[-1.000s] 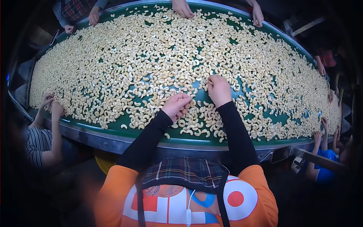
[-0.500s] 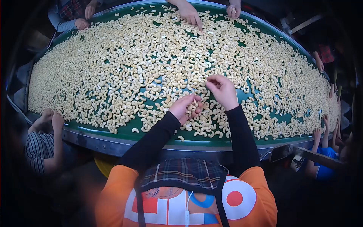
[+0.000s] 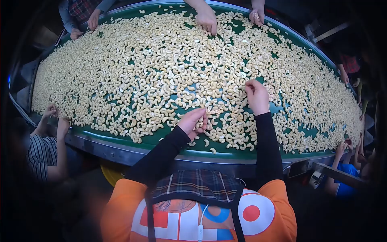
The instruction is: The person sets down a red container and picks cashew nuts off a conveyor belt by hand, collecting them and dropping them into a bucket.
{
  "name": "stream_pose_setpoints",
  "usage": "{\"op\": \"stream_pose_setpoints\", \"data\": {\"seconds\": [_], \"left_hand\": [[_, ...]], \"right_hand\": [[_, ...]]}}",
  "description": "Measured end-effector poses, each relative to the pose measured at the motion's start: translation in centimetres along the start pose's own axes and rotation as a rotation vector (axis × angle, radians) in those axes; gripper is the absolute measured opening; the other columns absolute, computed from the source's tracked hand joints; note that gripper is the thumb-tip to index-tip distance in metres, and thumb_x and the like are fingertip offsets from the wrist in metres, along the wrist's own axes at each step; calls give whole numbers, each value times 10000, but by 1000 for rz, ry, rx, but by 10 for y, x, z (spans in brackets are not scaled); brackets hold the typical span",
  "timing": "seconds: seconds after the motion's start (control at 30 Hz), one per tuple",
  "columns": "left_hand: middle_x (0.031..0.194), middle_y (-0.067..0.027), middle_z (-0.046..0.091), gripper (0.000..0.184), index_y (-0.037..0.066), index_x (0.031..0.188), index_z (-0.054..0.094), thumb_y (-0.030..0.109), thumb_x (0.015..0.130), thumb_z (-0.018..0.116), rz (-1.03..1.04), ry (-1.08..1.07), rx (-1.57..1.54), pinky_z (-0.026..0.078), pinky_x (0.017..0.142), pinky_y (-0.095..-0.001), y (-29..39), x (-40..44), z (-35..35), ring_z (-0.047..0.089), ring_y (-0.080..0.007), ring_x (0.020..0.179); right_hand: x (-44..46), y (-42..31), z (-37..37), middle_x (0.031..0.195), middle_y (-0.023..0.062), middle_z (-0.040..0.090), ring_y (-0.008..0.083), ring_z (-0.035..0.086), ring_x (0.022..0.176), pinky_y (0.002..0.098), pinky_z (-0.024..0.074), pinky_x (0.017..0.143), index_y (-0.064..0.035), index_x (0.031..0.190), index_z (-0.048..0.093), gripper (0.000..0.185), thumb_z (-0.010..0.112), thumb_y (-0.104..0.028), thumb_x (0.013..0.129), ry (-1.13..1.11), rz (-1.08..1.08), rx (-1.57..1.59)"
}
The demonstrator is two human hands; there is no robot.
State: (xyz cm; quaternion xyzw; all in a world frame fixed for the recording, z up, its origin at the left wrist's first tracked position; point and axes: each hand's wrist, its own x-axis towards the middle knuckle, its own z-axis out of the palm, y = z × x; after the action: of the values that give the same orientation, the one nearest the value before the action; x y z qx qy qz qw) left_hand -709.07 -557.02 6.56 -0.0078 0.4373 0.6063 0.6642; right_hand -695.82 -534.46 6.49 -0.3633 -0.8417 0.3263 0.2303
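Note:
Pale, curved cashews (image 3: pixel 161 68) cover a long green belt (image 3: pixel 155 139) in front of me. My left hand (image 3: pixel 193 123) is curled, palm partly up, around several cashews low over the near side of the belt. To its right and farther out, my right hand (image 3: pixel 258 97) reaches down to the nuts with thumb and forefinger pinched together. Whatever is between those fingertips is too small to make out. Loose cashews lie around both hands, with green gaps between them.
Across the belt, other people's hands (image 3: pixel 207 20) touch the nuts. A person in a striped shirt (image 3: pixel 42 155) works at the near left, and one in blue (image 3: pixel 346 177) at the near right. A metal rim (image 3: pixel 109 152) edges the belt. A yellow container (image 3: pixel 111 171) stands below.
The cashews have shifted to the right along with the belt. My right hand has moved right, still pinched. My left hand has drawn slightly left and nearer, keeping its cashews.

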Motion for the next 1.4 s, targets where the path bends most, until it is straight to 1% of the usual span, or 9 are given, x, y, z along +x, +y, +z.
{"op": "stream_pose_setpoints", "data": {"seconds": [0.13,0.23,0.37,0.53,0.6,0.77,1.17,1.23,1.4], "left_hand": [[686,-17,533,241,81,861,521,302,938,466,-7,123,-143,333,386,-184,8,-5,8,499,-94,508],[685,-5,550,222,78,872,537,292,923,506,-16,130,-254,324,379,-177,14,-8,-2,501,-79,479],[730,-35,583,207,72,966,546,270,929,496,18,-133,-137,354,390,-175,33,-14,-60,518,-90,519],[708,-26,593,196,55,869,606,248,883,583,560,354,660,374,416,-196,101,-13,-103,533,-84,536],[709,-18,593,212,37,821,616,243,866,600,922,675,1578,435,487,-223,121,-7,-120,556,-99,571],[720,-15,594,226,25,824,611,247,864,594,748,637,1844,471,559,-250,126,-4,-133,574,-121,603],[774,-25,598,215,51,845,610,248,893,537,224,-35,8,338,388,-175,138,-33,-165,514,-70,548],[790,-30,599,231,46,853,613,265,886,550,511,397,806,373,415,-183,158,-19,-164,531,-79,555],[787,-24,601,220,45,852,614,257,880,562,891,596,1833,401,449,-186,182,5,-192,535,-73,536]], "right_hand": [[-36,-55,37,905,102,621,234,610,778,304,487,715,-48,1002,601,217,627,-79,789,-335,142,495],[-35,-76,55,1088,132,573,292,535,1044,374,426,886,-75,1091,582,344,664,-150,766,-66,-490,-157],[-43,-61,56,1217,141,502,335,392,1212,442,320,995,-91,1158,553,453,686,-204,739,-76,-284,-455],[-55,-57,62,1244,122,493,353,395,1206,448,317,997,-100,1185,533,491,690,-201,731,82,-161,-483],[-62,-82,74,1233,121,498,364,393,1205,444,320,995,-104,1181,534,485,689,-193,730,14,-273,-340],[-71,-121,114,1167,115,533,364,404,1190,438,340,979,-92,1093,585,385,685,-166,729,-128,-366,-182],[-26,-168,180,816,37,559,247,529,804,356,435,708,-88,835,603,150,670,-100,701,-101,-410,-305],[-31,-174,182,797,43,552,248,529,807,359,436,702,-85,823,598,141,666,-95,700,-122,-400,-341],[-46,-175,182,811,59,557,253,535,841,372,437,701,-78,831,579,131,642,-115,721,-198,-363,-357]]}}
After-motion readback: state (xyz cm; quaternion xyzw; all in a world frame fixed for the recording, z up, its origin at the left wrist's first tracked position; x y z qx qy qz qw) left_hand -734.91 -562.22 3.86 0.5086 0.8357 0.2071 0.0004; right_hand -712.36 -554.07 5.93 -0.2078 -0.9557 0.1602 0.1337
